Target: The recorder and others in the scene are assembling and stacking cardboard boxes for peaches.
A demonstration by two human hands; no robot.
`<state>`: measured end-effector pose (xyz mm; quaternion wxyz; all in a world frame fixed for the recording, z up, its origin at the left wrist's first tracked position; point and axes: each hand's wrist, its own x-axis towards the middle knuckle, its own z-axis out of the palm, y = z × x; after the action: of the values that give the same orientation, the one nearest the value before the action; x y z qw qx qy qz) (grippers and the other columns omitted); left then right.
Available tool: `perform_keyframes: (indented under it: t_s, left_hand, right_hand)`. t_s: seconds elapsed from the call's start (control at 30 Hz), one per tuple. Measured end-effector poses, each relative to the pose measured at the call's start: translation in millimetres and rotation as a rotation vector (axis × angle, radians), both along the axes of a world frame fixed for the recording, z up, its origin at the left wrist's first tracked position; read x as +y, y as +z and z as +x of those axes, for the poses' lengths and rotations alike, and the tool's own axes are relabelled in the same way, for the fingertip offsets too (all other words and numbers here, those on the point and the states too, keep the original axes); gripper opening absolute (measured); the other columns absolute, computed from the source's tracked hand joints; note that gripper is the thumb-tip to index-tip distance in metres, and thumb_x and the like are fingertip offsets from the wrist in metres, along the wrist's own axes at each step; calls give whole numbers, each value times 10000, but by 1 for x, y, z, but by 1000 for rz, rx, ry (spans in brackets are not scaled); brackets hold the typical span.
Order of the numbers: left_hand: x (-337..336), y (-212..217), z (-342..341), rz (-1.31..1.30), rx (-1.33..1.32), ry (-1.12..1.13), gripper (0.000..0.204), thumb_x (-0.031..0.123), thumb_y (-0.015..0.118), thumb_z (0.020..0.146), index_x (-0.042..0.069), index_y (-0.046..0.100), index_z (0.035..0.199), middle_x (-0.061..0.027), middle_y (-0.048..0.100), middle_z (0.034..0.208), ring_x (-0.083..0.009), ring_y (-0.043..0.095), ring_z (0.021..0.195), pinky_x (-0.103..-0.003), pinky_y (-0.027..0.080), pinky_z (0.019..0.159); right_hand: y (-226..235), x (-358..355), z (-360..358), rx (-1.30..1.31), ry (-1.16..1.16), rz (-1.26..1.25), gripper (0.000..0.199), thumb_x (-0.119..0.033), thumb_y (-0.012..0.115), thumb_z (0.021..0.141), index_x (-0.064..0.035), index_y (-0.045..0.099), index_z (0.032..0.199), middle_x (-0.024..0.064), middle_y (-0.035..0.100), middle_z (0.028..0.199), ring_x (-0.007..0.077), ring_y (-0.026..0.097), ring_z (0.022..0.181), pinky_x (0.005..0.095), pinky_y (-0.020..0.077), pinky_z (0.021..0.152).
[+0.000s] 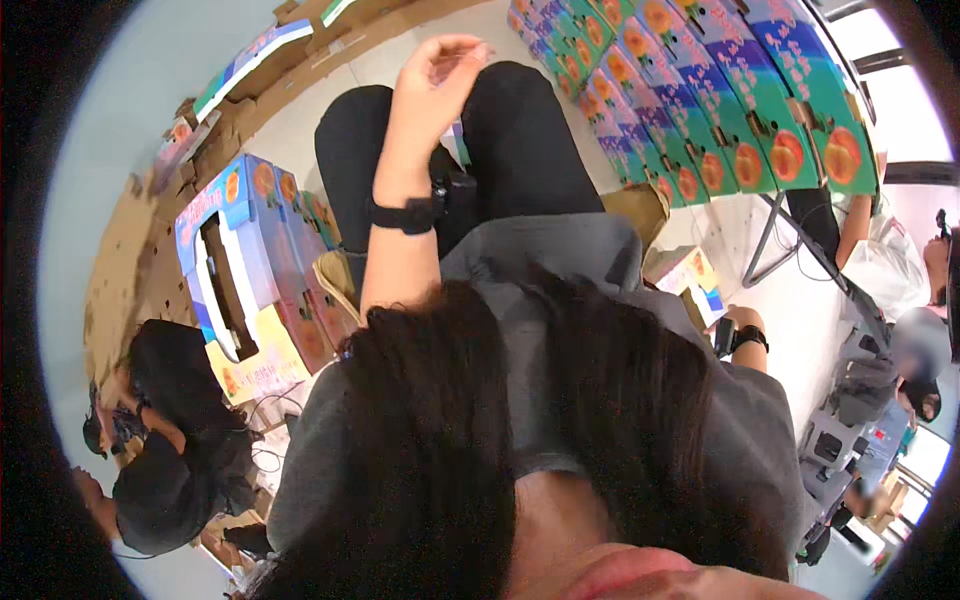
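Observation:
My left hand (441,84) is raised over my knees, its fingers curled in toward the thumb. Nothing shows between them, and a black strap sits on that wrist. Out at my right side, my right hand (744,319) also has a black wrist strap. It is at the edge of a small yellow and white carton (694,272) with a blue edge; its fingers are partly hidden. At my left stands a peach-printed carton (262,262) in blue and pink, with a white carry handle (216,300).
Rows of upright peach-printed cartons (715,110) stand at the far right, near a metal leg frame (768,245). Brown cardboard (150,235) lies at the left. A person in black (165,470) is at the lower left; others are at the right edge, beside grey stools (830,440).

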<state>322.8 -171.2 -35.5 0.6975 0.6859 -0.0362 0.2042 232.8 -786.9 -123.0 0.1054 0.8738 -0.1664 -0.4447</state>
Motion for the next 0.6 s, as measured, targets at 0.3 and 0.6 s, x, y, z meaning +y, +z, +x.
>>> perform_keyframes:
  t_s: [0.3,0.6]
  left_hand:
    - [25,-31,18,164,185,152,318,268,661,902,25,646,1106,-47,680,1023,-114,627,950,-246,439,809]
    - [41,-33,13,165,233,118,271,204,657,911,2,644,1090,-78,681,1014,-143,646,959,-256,470,871]
  right_hand:
    - [-98,-25,-79,-25,-114,19,839,-505,781,660,-44,458,1281,210,563,1191,313,537,1133,405,454,908]
    - [-176,-41,-88,-98,-287,142,1020,-504,775,669,-59,282,1443,230,453,1376,322,431,1301,411,403,1024]
